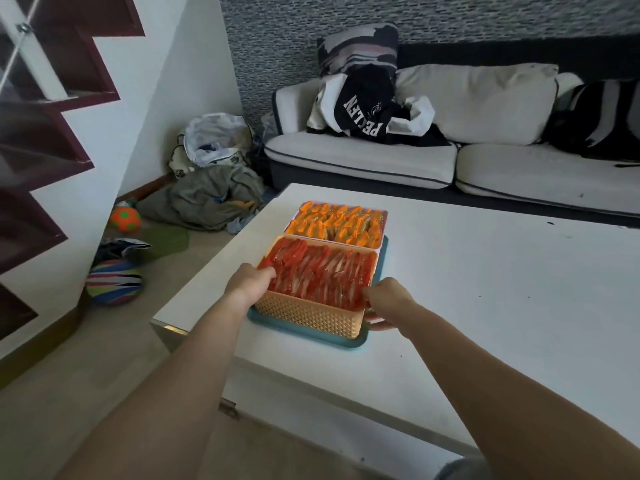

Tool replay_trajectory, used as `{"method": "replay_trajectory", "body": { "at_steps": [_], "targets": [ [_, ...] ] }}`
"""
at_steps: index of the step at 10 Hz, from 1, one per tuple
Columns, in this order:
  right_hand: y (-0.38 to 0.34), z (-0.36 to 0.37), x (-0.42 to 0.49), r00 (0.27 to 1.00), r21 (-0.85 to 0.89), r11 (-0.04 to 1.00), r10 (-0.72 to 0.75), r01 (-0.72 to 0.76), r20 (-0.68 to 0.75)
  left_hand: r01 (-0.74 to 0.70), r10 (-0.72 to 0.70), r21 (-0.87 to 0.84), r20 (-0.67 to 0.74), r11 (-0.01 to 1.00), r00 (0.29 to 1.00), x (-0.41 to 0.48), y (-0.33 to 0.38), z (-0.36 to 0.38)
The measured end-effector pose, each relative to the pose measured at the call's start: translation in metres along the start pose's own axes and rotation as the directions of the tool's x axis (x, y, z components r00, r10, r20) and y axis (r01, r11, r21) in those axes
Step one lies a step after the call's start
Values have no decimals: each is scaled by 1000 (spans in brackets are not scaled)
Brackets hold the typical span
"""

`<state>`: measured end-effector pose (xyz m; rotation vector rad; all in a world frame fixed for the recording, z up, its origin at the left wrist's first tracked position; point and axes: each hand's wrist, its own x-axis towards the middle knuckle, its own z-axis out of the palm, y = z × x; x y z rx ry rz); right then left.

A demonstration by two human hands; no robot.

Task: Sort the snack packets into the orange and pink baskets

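**Sorted, with both hands on the near basket**

Red packets [322, 271] fill the orange basket [308, 315]; orange packets [339, 225] fill the pink basket [290, 226] behind, both on a teal tray [311, 336]. Left hand [247, 284] and right hand [388, 299] clasp the orange basket's opposite rims — probably to steady or shift it.

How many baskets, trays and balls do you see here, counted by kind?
Baskets: 2 (orange basket, pink basket)
Trays: 1 (teal tray)
Balls: 2 (spotted ball, striped ball, both on the floor)
Total: 5
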<state>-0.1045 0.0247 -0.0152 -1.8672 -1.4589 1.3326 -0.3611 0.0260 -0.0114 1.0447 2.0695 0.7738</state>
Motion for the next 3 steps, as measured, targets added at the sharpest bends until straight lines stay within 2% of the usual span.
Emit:
{"method": "replay_trajectory", "body": {
  "at_steps": [1,2,3],
  "targets": [
    [-8,-11,-24,995,-252,964,-97,88,-23,-23,48,236,-100,971,994,-17,12,0],
    [-16,-28,-51,975,-420,889,-219,180,-45,-101,142,319,-108,942,984,-33,24,1],
    [-23,-50,-78,949,-481,848,-301,223,-91,-204,249,356,-84,912,965,-50,37,1]
  ]
}}
